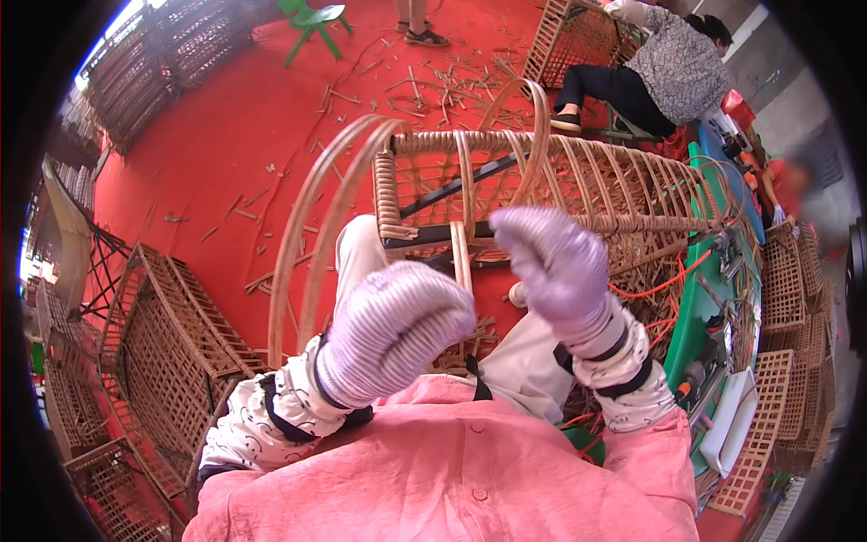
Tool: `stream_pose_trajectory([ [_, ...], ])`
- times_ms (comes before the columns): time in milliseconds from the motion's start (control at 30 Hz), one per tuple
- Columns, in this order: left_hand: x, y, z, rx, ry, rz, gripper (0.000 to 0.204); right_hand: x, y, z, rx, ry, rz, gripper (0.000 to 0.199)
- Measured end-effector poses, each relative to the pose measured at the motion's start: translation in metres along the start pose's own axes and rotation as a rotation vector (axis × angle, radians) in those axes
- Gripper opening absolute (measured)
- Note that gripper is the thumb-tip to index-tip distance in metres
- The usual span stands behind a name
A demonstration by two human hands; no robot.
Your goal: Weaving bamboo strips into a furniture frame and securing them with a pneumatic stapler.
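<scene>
My left hand (pixel 396 331), in a pale lilac knit glove, is closed in a fist above my lap; what it grips is hidden. Higher and to the right, my right hand (pixel 555 266) wears a matching glove, its fingers curled and slightly blurred. In front of both lies a long woven rattan frame (pixel 596 181) with wrapped edges and black metal bars. Pale rattan strips (pixel 459 257) run from its near edge down behind my left hand. More strips rise in tall loops (pixel 302 212) beside its left end. Another loop (pixel 542 122) arches over its far edge, coming down near my right hand.
Woven baskets (pixel 181 352) stack up on the left. Rattan scraps (pixel 433 90) litter the red floor (pixel 208 172). A green table (pixel 682 352) with tools and a white tray (pixel 730 423) stands right. A seated co-worker (pixel 668 72) handles another basket. Orange cords (pixel 664 287) trail below.
</scene>
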State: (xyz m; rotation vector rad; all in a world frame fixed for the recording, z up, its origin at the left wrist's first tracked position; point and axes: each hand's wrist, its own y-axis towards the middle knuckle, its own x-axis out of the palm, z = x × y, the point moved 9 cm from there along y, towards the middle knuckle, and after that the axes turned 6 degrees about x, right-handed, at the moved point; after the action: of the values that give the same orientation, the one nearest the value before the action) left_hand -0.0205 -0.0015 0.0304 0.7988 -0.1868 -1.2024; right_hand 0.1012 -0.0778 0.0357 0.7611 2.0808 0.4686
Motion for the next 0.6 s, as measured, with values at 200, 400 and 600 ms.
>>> stream_pose_trajectory([
  [200, 0.031, -0.02, 0.003, 0.183, 0.125, -0.188, 0.007, 0.003, 0.033, 0.117, 0.895, 0.514, -0.132, 0.018],
  [400, 0.015, -0.02, -0.009, 0.027, -0.045, -0.067, 0.007, 0.07, 0.053, 0.104, 0.909, 0.098, -0.654, 0.026],
  [600, 0.059, -0.034, -0.041, 0.121, 0.375, -0.425, 0.014, 0.063, 0.045, 0.106, 0.856, 0.418, -0.415, 0.022],
])
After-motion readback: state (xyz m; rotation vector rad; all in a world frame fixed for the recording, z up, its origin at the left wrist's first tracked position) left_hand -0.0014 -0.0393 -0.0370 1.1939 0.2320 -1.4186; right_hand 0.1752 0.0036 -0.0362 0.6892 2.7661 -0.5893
